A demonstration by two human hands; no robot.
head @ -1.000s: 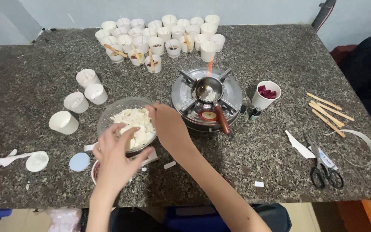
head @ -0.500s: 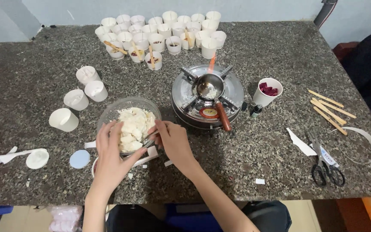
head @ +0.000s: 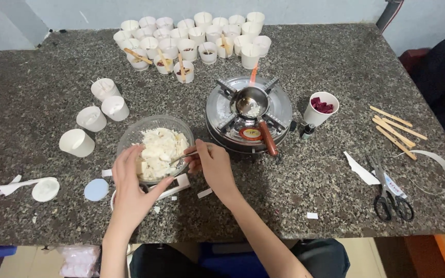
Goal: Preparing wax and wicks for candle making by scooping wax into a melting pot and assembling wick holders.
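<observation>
A clear glass bowl (head: 148, 124) of white wax flakes (head: 161, 146) sits on the speckled stone table (head: 42, 98). My left hand (head: 131, 188) grips the bowl's near rim and tilts it. My right hand (head: 209, 164) holds a thin metal spoon (head: 184, 156) whose tip is in the flakes. Just right of the bowl a small round stove (head: 248, 116) carries a metal ladle pot (head: 249, 104) with a red-brown handle and some white wax inside; a small flame shows behind it.
Several white paper cups (head: 191, 36) stand at the back, three more plus one on its side (head: 93, 110) at left. A cup of dark red pieces (head: 321, 108), wooden sticks (head: 395, 131), scissors (head: 390, 198) and paper strips lie at right. White and blue discs (head: 70, 189) lie left.
My right hand drew back from over the bowl's far side to its near right edge, now holding the spoon in the flakes. My left hand settled on the bowl's near rim.
</observation>
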